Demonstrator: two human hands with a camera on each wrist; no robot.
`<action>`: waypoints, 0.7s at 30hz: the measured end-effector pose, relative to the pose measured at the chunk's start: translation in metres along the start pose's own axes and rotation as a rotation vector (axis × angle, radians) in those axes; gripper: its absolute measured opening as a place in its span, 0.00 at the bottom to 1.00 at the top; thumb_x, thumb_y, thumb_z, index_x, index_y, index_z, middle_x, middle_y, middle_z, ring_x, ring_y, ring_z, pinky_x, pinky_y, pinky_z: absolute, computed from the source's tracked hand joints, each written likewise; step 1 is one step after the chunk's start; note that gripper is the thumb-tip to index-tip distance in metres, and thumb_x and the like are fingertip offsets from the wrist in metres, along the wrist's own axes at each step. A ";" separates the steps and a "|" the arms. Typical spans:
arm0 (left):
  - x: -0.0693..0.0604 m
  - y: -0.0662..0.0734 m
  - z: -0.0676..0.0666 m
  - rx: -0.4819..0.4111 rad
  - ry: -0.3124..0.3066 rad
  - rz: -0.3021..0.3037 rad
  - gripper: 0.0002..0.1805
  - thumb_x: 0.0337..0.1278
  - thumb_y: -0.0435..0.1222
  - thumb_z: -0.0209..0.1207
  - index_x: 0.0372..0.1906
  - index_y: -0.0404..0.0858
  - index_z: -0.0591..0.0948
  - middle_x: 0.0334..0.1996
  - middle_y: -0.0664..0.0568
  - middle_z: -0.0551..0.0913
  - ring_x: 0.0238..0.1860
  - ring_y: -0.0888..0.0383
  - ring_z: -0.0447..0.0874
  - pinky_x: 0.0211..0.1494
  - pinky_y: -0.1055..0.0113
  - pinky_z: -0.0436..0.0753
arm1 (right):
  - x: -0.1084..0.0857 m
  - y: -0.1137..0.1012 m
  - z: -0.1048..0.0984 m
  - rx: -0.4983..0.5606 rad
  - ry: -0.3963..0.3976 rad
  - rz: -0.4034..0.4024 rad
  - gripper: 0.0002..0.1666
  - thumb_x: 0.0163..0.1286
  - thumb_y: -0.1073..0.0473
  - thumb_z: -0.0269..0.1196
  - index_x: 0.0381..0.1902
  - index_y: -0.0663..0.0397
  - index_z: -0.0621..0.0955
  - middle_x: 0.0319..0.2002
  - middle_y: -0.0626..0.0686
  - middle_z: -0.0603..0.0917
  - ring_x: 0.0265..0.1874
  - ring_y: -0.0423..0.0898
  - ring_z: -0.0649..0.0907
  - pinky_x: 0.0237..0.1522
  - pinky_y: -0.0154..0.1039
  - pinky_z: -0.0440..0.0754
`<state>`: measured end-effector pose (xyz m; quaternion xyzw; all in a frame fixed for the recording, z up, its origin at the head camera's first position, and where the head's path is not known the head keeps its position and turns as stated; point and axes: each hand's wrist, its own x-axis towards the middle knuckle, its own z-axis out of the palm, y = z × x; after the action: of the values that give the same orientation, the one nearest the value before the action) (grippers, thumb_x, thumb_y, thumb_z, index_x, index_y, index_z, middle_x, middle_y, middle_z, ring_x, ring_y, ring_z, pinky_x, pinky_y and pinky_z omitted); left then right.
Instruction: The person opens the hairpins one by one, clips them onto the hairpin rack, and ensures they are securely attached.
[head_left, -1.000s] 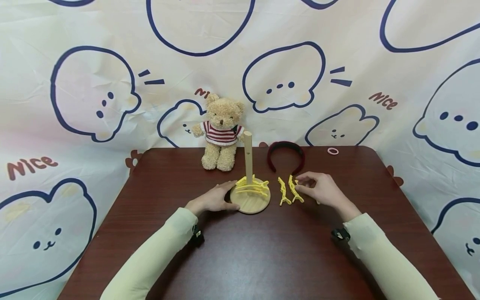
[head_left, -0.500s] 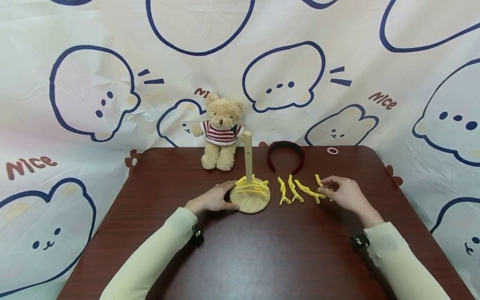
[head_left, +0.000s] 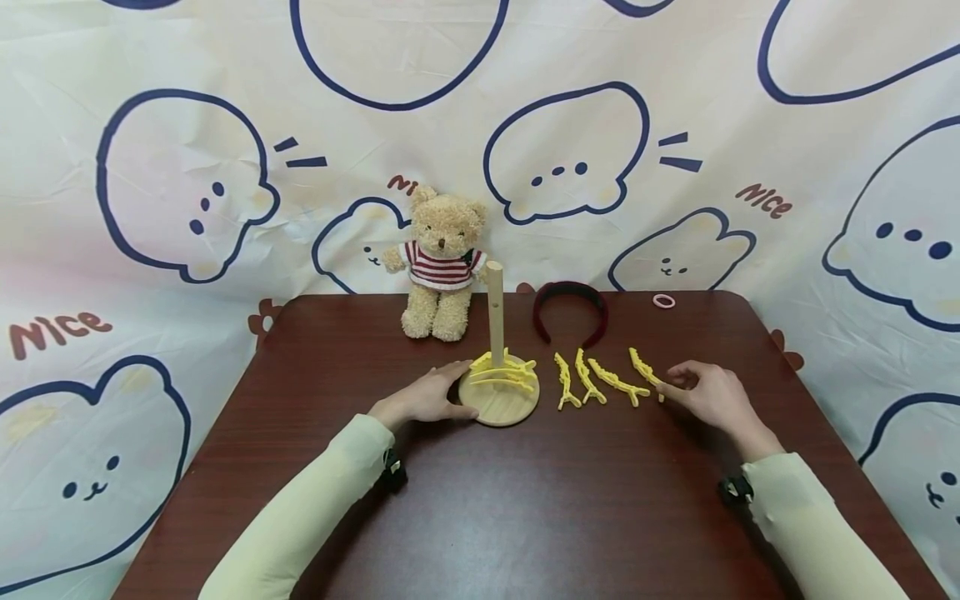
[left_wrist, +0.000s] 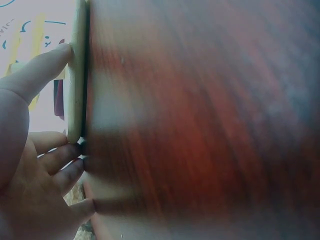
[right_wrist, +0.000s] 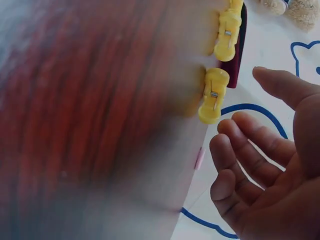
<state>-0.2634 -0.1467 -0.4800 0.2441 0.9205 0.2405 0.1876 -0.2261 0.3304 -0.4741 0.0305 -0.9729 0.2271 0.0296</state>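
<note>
A round wooden stand (head_left: 504,410) with an upright post holds several yellow hair clips (head_left: 504,379) on its base. My left hand (head_left: 423,396) grips the base's left edge; in the left wrist view the thumb (left_wrist: 47,65) lies on the rim and the fingers reach along its side. More yellow hair clips lie in a row right of the stand. My right hand (head_left: 716,400) is beside the rightmost hair clip (head_left: 645,370). In the right wrist view a gap shows between its thumb and fingers, and the nearest hair clip (right_wrist: 214,95) lies outside them.
A teddy bear (head_left: 442,267) in a striped shirt sits behind the stand. A dark red headband (head_left: 538,312) lies behind the clip row, and a pink ring (head_left: 663,301) near the back edge of the brown table (head_left: 487,517). A printed cloth (head_left: 795,150) hangs behind.
My right hand has moved right along the clip row and drawn away from the clips, uncovering the two rightmost ones. My left hand has stayed at the stand.
</note>
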 end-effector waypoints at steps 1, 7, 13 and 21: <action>0.000 0.000 0.000 0.000 0.000 0.000 0.55 0.57 0.58 0.66 0.80 0.39 0.53 0.79 0.40 0.54 0.80 0.45 0.50 0.81 0.43 0.48 | 0.000 0.001 0.000 -0.003 -0.005 0.010 0.27 0.62 0.39 0.69 0.47 0.55 0.86 0.40 0.56 0.89 0.37 0.51 0.84 0.39 0.46 0.78; 0.000 0.001 0.000 -0.004 -0.003 0.001 0.54 0.57 0.57 0.66 0.80 0.39 0.53 0.79 0.40 0.54 0.80 0.45 0.50 0.81 0.42 0.48 | -0.001 0.002 0.002 -0.030 -0.068 0.083 0.35 0.59 0.33 0.69 0.49 0.56 0.85 0.43 0.58 0.87 0.39 0.54 0.82 0.39 0.51 0.79; 0.000 0.000 0.001 0.006 0.006 0.006 0.54 0.57 0.57 0.67 0.80 0.38 0.53 0.79 0.39 0.55 0.80 0.44 0.51 0.81 0.42 0.50 | 0.000 0.001 0.002 -0.074 -0.127 0.134 0.41 0.55 0.27 0.69 0.48 0.57 0.84 0.37 0.55 0.85 0.33 0.50 0.78 0.30 0.41 0.73; 0.001 0.000 0.001 0.012 -0.001 -0.002 0.55 0.56 0.57 0.67 0.80 0.39 0.52 0.79 0.40 0.54 0.80 0.45 0.50 0.81 0.43 0.49 | 0.001 0.000 0.002 -0.103 -0.155 0.146 0.39 0.52 0.26 0.70 0.42 0.54 0.84 0.33 0.53 0.84 0.30 0.50 0.78 0.26 0.41 0.70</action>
<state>-0.2641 -0.1462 -0.4809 0.2443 0.9221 0.2347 0.1868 -0.2270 0.3294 -0.4758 -0.0247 -0.9823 0.1755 -0.0609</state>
